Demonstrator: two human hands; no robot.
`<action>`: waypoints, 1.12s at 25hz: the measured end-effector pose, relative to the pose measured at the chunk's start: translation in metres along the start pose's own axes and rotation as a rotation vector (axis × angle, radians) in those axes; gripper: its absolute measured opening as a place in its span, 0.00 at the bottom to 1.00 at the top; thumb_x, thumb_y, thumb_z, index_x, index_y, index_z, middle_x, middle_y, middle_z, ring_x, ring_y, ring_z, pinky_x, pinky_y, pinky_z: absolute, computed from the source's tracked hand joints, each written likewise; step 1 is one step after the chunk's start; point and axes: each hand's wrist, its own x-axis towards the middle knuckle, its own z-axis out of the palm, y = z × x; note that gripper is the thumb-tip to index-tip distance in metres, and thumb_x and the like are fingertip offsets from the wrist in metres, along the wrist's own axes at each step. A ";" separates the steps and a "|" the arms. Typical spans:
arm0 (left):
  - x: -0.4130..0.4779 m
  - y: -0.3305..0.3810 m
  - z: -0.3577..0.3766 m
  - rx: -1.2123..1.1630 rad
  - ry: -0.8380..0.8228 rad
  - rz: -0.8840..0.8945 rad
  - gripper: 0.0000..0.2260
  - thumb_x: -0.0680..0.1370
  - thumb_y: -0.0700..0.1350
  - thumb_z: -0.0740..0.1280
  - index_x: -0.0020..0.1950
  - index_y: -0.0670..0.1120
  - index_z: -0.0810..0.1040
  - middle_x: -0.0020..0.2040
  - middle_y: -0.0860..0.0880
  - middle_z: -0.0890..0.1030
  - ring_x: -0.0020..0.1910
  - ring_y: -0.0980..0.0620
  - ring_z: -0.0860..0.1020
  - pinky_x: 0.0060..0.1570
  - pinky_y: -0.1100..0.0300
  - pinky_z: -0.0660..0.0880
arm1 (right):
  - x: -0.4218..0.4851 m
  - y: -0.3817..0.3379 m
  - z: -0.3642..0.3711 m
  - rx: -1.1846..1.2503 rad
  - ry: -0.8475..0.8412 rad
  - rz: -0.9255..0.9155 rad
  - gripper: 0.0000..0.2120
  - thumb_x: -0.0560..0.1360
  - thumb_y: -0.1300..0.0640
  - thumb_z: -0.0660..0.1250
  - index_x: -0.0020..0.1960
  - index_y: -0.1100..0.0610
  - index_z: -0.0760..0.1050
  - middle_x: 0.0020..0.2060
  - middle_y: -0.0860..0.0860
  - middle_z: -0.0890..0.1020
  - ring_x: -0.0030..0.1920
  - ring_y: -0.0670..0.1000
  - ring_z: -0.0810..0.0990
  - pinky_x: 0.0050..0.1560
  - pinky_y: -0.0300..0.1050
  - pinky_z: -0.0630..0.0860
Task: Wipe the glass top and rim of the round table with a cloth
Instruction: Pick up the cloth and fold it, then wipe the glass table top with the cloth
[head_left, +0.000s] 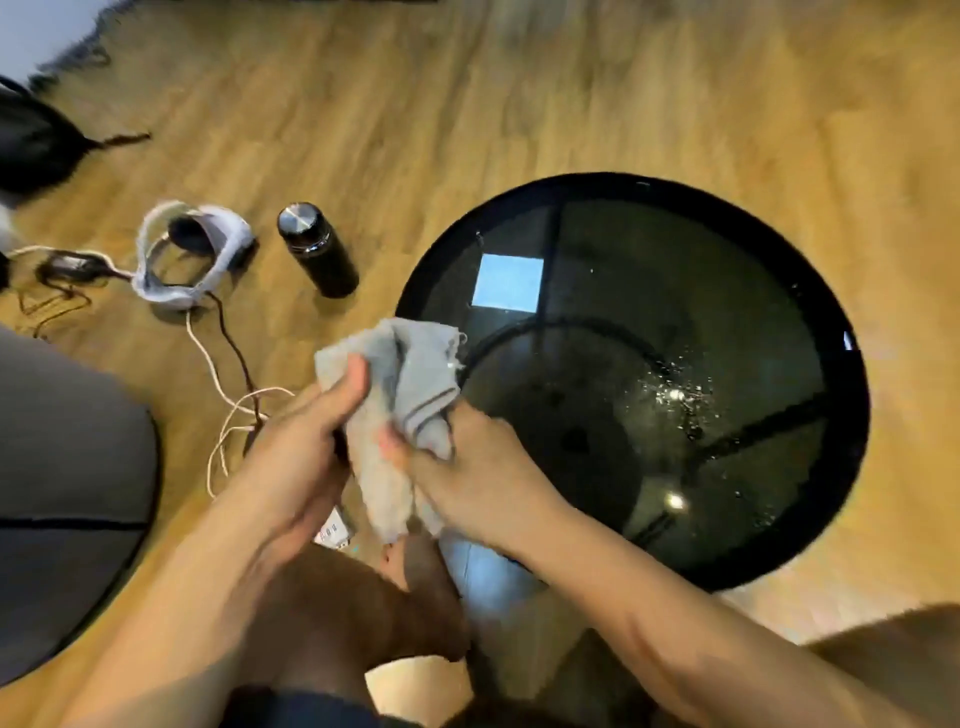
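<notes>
The cloth (400, 395) is gripped by both the left hand (301, 436) and the right hand (467, 462), seemingly to be bunched for wiping, while the water-spotted round table (847, 441) is seen just beyond the right hand.

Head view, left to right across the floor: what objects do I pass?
Black bag → white headband device with cables → black cylindrical flask with steel cap → round black-rimmed glass table. Omitted, overlapping: grey cloth held by left hand and right hand.
</notes>
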 end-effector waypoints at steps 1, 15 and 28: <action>-0.013 -0.012 0.006 -0.020 -0.016 0.002 0.19 0.77 0.53 0.64 0.63 0.43 0.78 0.58 0.42 0.84 0.57 0.47 0.82 0.54 0.53 0.81 | -0.026 0.014 -0.007 0.033 0.028 0.045 0.21 0.77 0.38 0.62 0.63 0.49 0.75 0.56 0.52 0.83 0.57 0.55 0.80 0.58 0.55 0.77; -0.107 -0.134 0.037 0.449 -0.076 0.074 0.12 0.78 0.36 0.68 0.55 0.51 0.78 0.55 0.49 0.84 0.56 0.48 0.81 0.59 0.51 0.77 | -0.180 0.104 -0.016 -0.039 0.425 -0.042 0.11 0.81 0.53 0.59 0.58 0.39 0.74 0.54 0.38 0.81 0.57 0.42 0.79 0.61 0.51 0.76; -0.058 -0.145 0.073 0.930 -0.094 0.422 0.07 0.77 0.50 0.69 0.53 0.54 0.75 0.49 0.55 0.79 0.53 0.53 0.77 0.57 0.47 0.76 | -0.148 0.128 -0.074 -0.079 0.662 0.071 0.05 0.78 0.50 0.66 0.53 0.48 0.78 0.44 0.44 0.81 0.46 0.45 0.79 0.41 0.28 0.70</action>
